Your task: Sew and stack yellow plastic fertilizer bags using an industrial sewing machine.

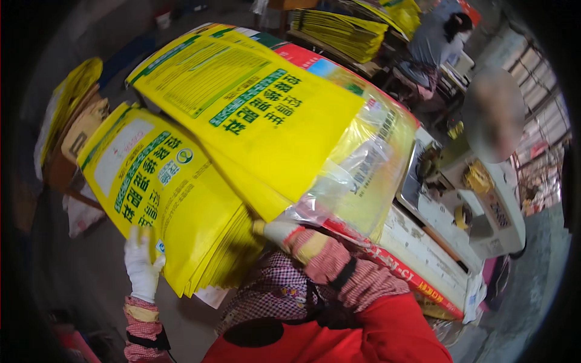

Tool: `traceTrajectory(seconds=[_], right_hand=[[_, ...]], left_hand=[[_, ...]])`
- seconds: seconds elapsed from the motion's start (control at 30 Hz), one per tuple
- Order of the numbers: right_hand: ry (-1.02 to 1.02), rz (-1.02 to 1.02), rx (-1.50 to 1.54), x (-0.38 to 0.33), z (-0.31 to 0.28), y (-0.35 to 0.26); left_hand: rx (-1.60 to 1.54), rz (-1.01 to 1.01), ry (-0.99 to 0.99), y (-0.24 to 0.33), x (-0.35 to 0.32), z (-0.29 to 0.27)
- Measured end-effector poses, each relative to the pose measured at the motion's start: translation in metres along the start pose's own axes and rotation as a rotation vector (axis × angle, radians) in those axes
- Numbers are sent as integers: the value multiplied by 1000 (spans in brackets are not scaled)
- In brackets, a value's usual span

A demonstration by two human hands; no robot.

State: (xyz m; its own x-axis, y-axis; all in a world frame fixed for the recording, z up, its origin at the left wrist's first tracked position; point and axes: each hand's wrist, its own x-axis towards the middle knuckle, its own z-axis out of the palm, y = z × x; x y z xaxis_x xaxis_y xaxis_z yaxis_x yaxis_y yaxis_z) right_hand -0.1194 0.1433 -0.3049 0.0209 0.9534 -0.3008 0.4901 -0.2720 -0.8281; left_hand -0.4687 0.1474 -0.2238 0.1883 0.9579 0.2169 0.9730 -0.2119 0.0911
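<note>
A thick stack of printed yellow bags (200, 221) slants down in front of me, its near edges fanned into many layers. My left hand (143, 266), in a white glove, is at the stack's left side. Its fingers are stretched out with their tips against the printed face, and the thumb stands apart. At the stack's right corner, my right hand (279, 232), also gloved, has its fingers closed at the bag edges; they are partly hidden and slightly blurred. A second pile of yellow bags (272, 133) lies just beyond, on the table, overlapping clear plastic film (357, 175).
To the right stands a pale sewing machine (496, 212) beside a worn white tabletop (417, 242). More bags (69, 109) are stacked at the left, and another pile (342, 33) at the back. A person (433, 51) sits working at the far right.
</note>
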Motion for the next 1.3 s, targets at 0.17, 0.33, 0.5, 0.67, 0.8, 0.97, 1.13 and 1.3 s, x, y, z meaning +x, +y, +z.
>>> traceTrajectory(seconds=[0.17, 0.33, 0.5, 0.67, 0.8, 0.97, 1.13, 1.3], right_hand=[[-460, -206, 406, -78, -32, -8], [-113, -201, 328, -119, -80, -22], [-62, -252, 342, -131, -80, 8], [-68, -187, 548, -149, -105, -6], [10, -117, 1085, -138, -127, -10], [42, 41, 1564, -105, -166, -29], [266, 148, 1559, -64, -170, -2], [463, 134, 1376, -53, -152, -17]], left_hand=[[324, 111, -748, 52, 59, -68], [59, 743, -242, 161, 70, -105], [-121, 1017, -194, 286, 85, -57], [-366, 1037, -306, 316, 138, 3], [-969, 555, -717, 299, 144, -24], [-917, 901, -497, 277, 129, -56], [-573, 1342, -446, 262, 100, -51], [-644, 816, -933, 259, 95, -62]])
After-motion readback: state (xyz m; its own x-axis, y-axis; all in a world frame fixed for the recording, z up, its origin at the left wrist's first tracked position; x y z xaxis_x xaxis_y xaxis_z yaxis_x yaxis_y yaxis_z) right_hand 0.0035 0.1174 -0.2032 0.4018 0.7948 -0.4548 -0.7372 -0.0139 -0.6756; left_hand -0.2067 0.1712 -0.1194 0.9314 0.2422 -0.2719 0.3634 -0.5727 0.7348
